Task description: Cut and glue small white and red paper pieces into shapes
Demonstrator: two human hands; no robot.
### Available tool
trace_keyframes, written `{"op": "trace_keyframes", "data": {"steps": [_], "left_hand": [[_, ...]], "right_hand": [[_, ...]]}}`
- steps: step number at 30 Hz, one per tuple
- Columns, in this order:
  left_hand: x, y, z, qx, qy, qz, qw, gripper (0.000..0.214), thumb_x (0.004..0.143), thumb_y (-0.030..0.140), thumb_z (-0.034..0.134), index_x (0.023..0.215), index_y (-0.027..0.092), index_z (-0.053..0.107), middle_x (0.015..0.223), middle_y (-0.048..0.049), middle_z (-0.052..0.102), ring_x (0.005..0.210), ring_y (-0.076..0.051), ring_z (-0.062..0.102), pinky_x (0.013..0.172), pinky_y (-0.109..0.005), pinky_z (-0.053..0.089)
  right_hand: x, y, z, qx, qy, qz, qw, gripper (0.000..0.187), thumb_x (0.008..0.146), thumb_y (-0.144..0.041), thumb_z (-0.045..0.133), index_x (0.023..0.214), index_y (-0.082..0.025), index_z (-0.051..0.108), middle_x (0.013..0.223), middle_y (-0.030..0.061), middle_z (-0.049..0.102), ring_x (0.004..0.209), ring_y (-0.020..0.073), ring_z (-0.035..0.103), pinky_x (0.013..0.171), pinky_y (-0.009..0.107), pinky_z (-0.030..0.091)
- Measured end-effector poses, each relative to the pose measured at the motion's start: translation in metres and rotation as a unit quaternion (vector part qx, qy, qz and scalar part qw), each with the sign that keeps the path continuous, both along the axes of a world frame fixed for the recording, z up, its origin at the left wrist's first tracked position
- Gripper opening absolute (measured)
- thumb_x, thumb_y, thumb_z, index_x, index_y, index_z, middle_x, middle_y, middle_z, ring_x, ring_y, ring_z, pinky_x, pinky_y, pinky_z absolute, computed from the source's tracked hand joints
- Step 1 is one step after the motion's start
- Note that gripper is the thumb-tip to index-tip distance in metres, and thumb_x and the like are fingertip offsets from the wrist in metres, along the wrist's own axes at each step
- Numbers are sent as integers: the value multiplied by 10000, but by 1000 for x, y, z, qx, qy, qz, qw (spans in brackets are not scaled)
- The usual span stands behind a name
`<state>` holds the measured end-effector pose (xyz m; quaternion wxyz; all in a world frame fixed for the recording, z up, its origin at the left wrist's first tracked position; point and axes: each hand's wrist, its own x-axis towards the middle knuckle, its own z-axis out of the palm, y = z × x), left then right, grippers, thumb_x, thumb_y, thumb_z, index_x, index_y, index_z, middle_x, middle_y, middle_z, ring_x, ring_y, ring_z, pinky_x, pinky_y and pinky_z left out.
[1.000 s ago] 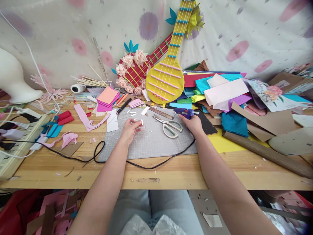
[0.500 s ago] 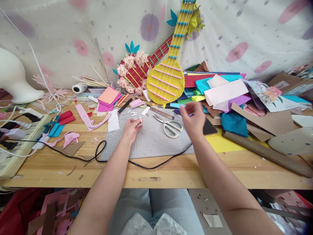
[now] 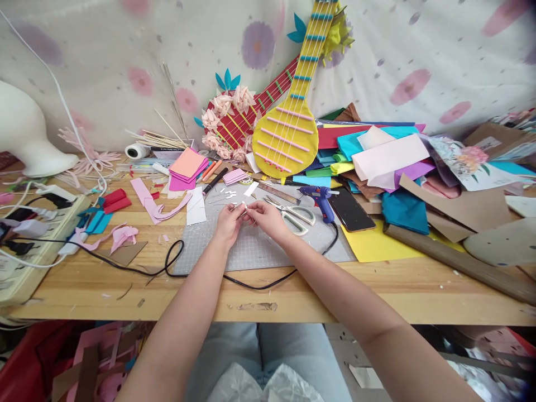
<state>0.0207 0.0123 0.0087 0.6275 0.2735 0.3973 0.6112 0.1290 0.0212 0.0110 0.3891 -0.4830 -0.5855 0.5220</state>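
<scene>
My left hand [image 3: 229, 222] and my right hand [image 3: 266, 216] meet over the grey cutting mat [image 3: 259, 245]. Together they pinch a small white paper strip [image 3: 244, 206] between their fingertips. More small white strips [image 3: 229, 194] lie on the mat just beyond my hands. White-handled scissors [image 3: 293, 214] rest right of my right hand. A blue glue gun [image 3: 320, 196] stands on the mat's right edge, and its black cord [image 3: 234, 276] loops along the mat's front.
A yellow paper guitar [image 3: 288, 128] and a red one [image 3: 238, 123] lean on the wall. A black phone [image 3: 350, 208], a heap of coloured paper [image 3: 385, 162], pink squares [image 3: 186, 167], a power strip [image 3: 29, 234] and a wooden stick [image 3: 456, 262] surround the mat.
My right hand let go of the glue gun, swung left and joined my left hand on the white strip. The glue gun now stands by itself.
</scene>
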Motion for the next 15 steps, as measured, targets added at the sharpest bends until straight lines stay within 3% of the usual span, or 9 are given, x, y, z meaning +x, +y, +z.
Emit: {"op": "trace_keyframes", "data": {"steps": [7,12,15], "left_hand": [[-1,1,-4,3,-8,8,1000,327,583,171,692,751,184,412,772,5,630,704,-102,604,681,-257,468],[-4,0,2,-8,-13,22,1000,288,647,275,659,808,184,438,903,-33,628,811,-124,625,776,-283,474],[-3,0,0,16,3,37,999,391,567,181,712,825,191,418,872,-4,612,802,-123,630,782,-285,472]], "right_hand": [[8,-2,-11,120,-87,-16,989,132,788,-283,459,825,-214,566,615,-32,602,568,108,558,582,238,436],[12,-7,-9,137,-130,-14,982,155,806,-276,441,837,-212,579,632,-20,613,578,111,551,597,241,415],[13,-10,-7,144,-154,-12,978,182,817,-295,436,848,-217,598,640,-16,621,579,116,546,598,245,410]]}}
